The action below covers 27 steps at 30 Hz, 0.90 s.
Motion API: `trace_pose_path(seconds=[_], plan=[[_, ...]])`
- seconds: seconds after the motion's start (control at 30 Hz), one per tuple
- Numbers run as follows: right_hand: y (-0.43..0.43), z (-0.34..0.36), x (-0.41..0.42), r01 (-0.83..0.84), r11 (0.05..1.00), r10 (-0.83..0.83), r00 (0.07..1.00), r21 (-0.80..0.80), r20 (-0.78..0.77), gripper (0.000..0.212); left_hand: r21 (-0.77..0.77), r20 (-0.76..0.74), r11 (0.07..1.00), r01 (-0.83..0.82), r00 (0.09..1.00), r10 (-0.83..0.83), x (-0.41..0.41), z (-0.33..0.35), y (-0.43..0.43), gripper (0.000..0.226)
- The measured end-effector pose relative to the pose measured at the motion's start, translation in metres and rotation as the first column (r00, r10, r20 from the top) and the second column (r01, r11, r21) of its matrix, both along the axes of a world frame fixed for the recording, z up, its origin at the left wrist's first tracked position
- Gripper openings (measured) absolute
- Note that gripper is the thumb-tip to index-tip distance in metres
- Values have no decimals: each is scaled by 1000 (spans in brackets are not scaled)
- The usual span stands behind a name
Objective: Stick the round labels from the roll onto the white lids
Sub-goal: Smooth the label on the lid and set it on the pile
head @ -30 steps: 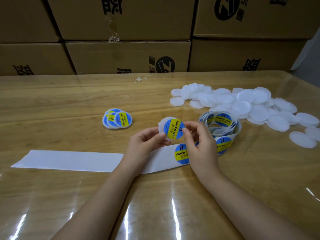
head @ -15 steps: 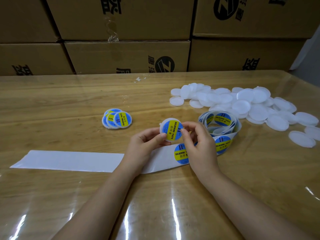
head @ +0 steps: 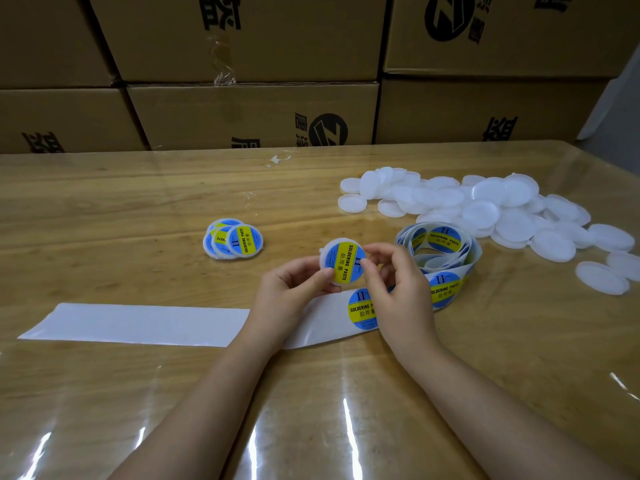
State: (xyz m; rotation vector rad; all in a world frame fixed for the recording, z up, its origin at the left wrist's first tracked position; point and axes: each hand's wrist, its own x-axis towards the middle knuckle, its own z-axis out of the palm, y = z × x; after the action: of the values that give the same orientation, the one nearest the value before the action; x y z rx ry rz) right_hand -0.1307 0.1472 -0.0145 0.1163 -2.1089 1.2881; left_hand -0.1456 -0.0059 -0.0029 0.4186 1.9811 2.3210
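Both hands hold one white lid with a blue and yellow round label on it, just above the table's middle. My left hand pinches its left edge; my right hand pinches its right edge with thumb and fingers on the label. The label roll lies to the right of my right hand, its white backing strip running left under my wrists, with one label on it. A heap of bare white lids lies at the right. A small stack of labelled lids sits to the left.
Brown cardboard boxes are stacked along the far edge of the wooden table, which is covered by a shiny clear sheet. A scrap of tape lies near the boxes.
The held lid has turned a little in my fingers and sits slightly lower. My hands stay in nearly the same place.
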Motion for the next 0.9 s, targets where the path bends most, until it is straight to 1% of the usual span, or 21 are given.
trace_pose_path(seconds=[0.3,0.63,0.9], plan=[[-1,1,0,-7,1000,7,1000,-24,-1,16,-2,-30,1000,2,1000,-2,0,-1,2,21],[0,0,0,16,1000,-16,1000,-23,8,15,-30,-74,999,13,997,-16,2,1,3,22],[-1,3,2,30,999,-30,1000,-41,2,18,-25,-70,999,34,997,-36,5,5,0,20]])
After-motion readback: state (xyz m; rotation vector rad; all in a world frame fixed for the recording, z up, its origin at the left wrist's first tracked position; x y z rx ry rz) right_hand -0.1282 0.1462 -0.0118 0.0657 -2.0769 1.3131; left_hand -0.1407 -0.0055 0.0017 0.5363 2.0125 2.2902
